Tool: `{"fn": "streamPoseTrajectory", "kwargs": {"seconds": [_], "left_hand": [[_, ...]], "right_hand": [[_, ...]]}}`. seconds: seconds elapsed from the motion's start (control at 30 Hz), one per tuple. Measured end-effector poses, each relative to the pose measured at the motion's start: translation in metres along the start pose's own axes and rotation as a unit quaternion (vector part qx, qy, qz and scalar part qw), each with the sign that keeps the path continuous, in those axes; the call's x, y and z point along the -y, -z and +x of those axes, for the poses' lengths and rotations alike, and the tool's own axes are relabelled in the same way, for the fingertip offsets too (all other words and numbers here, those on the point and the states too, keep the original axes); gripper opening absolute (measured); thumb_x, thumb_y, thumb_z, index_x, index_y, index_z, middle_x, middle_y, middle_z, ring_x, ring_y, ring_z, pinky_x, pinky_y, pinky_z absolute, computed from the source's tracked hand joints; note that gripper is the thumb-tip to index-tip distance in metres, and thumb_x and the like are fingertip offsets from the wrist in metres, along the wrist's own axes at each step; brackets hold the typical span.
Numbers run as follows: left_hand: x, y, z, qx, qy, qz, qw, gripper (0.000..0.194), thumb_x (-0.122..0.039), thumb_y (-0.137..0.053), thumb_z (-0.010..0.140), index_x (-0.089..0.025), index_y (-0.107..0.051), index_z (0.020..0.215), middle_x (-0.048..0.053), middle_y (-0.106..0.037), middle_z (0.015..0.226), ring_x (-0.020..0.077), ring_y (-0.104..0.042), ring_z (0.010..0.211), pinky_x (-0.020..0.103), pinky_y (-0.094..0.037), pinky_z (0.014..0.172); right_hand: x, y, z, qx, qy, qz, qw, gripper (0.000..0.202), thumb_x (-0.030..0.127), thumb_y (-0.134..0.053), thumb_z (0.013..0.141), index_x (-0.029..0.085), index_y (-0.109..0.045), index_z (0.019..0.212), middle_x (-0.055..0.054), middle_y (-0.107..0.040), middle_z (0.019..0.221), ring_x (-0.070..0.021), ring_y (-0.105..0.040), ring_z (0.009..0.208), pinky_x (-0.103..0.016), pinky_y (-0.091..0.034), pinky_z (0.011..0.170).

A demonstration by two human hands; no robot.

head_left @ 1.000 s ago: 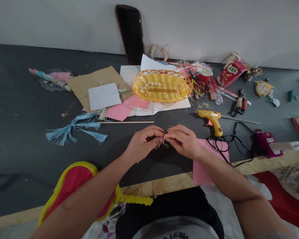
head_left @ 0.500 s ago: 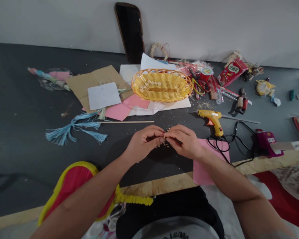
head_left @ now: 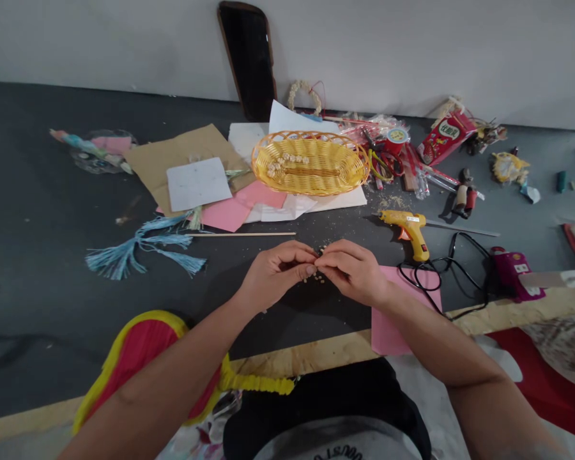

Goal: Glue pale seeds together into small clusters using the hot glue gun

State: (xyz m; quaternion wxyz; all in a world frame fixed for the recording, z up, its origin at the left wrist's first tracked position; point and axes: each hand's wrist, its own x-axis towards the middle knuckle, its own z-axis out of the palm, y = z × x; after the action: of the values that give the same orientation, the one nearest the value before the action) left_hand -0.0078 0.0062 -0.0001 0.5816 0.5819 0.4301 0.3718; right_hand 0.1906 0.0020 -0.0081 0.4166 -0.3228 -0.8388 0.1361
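Observation:
My left hand [head_left: 283,271] and my right hand [head_left: 353,271] meet fingertip to fingertip over the dark table, both closed in a pinch. Whatever lies between the fingertips is too small and too covered to name. Small pale bits [head_left: 319,278] are scattered on the table just under and behind the fingers. Beyond the hands stands a yellow woven basket [head_left: 316,184], with several small cream flower-like pieces [head_left: 287,162] inside at its left. A thin wooden stick [head_left: 249,234] lies left of the hands, beside a blue tassel [head_left: 124,255].
A yellow glue gun [head_left: 409,231] with a black cord lies to the right, near pliers [head_left: 466,195] and a purple power adapter [head_left: 516,273]. Pink paper [head_left: 390,329] lies beneath my right forearm. A phone [head_left: 249,61] leans on the wall. A red and yellow fan-shaped item [head_left: 138,358] is at front left.
My hands stay in nearly the same place, with the fingertips shifted only slightly against each other. The whole view has moved a touch; the other things lie as before.

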Motion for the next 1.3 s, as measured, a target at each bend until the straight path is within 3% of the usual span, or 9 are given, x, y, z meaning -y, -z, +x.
{"fn": "streamPoseTrajectory", "kwargs": {"seconds": [0.3, 0.43, 0.6, 0.77, 0.87, 0.93, 1.03, 1.13, 1.3], "left_hand": [[0.003, 0.003, 0.001, -0.028, 0.001, -0.027, 0.999, 0.020, -0.039, -0.077, 0.077, -0.018, -0.076, 0.079, 0.007, -0.072, 0.090, 0.0167, -0.063, 0.078, 0.027, -0.051, 0.069], [0.009, 0.004, 0.004, -0.067, 0.017, -0.069, 0.995, 0.018, -0.035, -0.079, 0.076, -0.019, -0.076, 0.082, 0.006, -0.072, 0.095, 0.0117, -0.058, 0.069, 0.024, -0.047, 0.063], [0.013, 0.006, 0.009, -0.115, 0.029, -0.116, 0.986, 0.023, -0.036, -0.082, 0.070, -0.017, -0.076, 0.082, 0.005, -0.072, 0.088, 0.0086, -0.051, 0.060, 0.023, -0.043, 0.056], [0.014, 0.008, 0.011, -0.126, 0.022, -0.116, 0.985, 0.022, -0.035, -0.082, 0.070, -0.017, -0.076, 0.082, 0.004, -0.070, 0.080, 0.0086, -0.049, 0.058, 0.022, -0.042, 0.054], [0.014, 0.009, 0.011, -0.129, 0.020, -0.119, 0.984, 0.021, -0.034, -0.081, 0.069, -0.017, -0.076, 0.081, 0.002, -0.068, 0.073, 0.0090, -0.050, 0.058, 0.022, -0.042, 0.055], [0.013, 0.009, 0.011, -0.130, 0.019, -0.120, 0.984, 0.020, -0.034, -0.081, 0.070, -0.018, -0.076, 0.081, 0.001, -0.066, 0.068, 0.0090, -0.050, 0.058, 0.021, -0.042, 0.055], [0.010, 0.009, 0.011, -0.129, 0.027, -0.104, 0.986, 0.018, -0.033, -0.079, 0.071, -0.018, -0.076, 0.082, -0.001, -0.064, 0.064, 0.0087, -0.050, 0.057, 0.021, -0.041, 0.055], [0.008, 0.008, 0.011, -0.128, 0.036, -0.087, 0.987, 0.019, -0.033, -0.079, 0.071, -0.018, -0.076, 0.082, -0.001, -0.063, 0.062, 0.0093, -0.050, 0.055, 0.022, -0.041, 0.054], [0.008, 0.008, 0.011, -0.120, 0.025, -0.088, 0.989, 0.021, -0.034, -0.079, 0.070, -0.016, -0.075, 0.082, -0.001, -0.061, 0.060, 0.0094, -0.050, 0.055, 0.022, -0.041, 0.054]], "right_hand": [[-0.001, -0.002, -0.002, 0.010, -0.032, 0.018, 0.999, 0.024, 0.014, -0.055, 0.093, 0.022, -0.066, 0.112, -0.007, -0.073, 0.097, -0.0152, -0.070, 0.088, -0.028, -0.060, 0.079], [-0.002, 0.003, 0.002, -0.003, -0.049, 0.035, 0.998, 0.020, 0.014, -0.053, 0.094, 0.021, -0.067, 0.107, -0.007, -0.072, 0.096, -0.0151, -0.068, 0.090, -0.029, -0.058, 0.081], [-0.003, 0.021, 0.014, -0.073, -0.172, 0.114, 0.976, 0.013, 0.022, -0.055, 0.095, 0.019, -0.065, 0.104, -0.004, -0.067, 0.092, -0.0114, -0.062, 0.079, -0.024, -0.054, 0.068], [-0.014, 0.057, 0.027, -0.071, -0.227, 0.185, 0.953, 0.024, 0.035, -0.059, 0.094, 0.022, -0.058, 0.114, -0.002, -0.062, 0.097, -0.0064, -0.055, 0.064, -0.020, -0.049, 0.056], [-0.021, 0.089, 0.023, -0.044, -0.242, 0.100, 0.964, 0.024, 0.033, -0.057, 0.093, 0.022, -0.058, 0.114, -0.002, -0.063, 0.095, -0.0088, -0.058, 0.068, -0.022, -0.050, 0.058], [-0.025, 0.110, 0.010, -0.017, -0.262, -0.044, 0.964, 0.019, 0.029, -0.056, 0.092, 0.020, -0.061, 0.108, -0.004, -0.066, 0.092, -0.0136, -0.062, 0.076, -0.026, -0.051, 0.067], [-0.031, 0.133, -0.019, 0.043, -0.319, -0.271, 0.907, 0.017, 0.028, -0.057, 0.088, 0.019, -0.064, 0.100, -0.008, -0.069, 0.093, -0.0197, -0.063, 0.080, -0.033, -0.049, 0.073], [-0.037, 0.139, -0.045, 0.102, -0.405, -0.330, 0.847, 0.021, 0.033, -0.058, 0.087, 0.018, -0.063, 0.101, -0.009, -0.071, 0.091, -0.0220, -0.064, 0.079, -0.032, -0.045, 0.070], [-0.049, 0.129, -0.055, 0.181, -0.448, -0.335, 0.809, 0.023, 0.041, -0.056, 0.088, 0.020, -0.062, 0.087, -0.007, -0.070, 0.082, -0.0200, -0.062, 0.073, -0.028, -0.036, 0.061]]}}
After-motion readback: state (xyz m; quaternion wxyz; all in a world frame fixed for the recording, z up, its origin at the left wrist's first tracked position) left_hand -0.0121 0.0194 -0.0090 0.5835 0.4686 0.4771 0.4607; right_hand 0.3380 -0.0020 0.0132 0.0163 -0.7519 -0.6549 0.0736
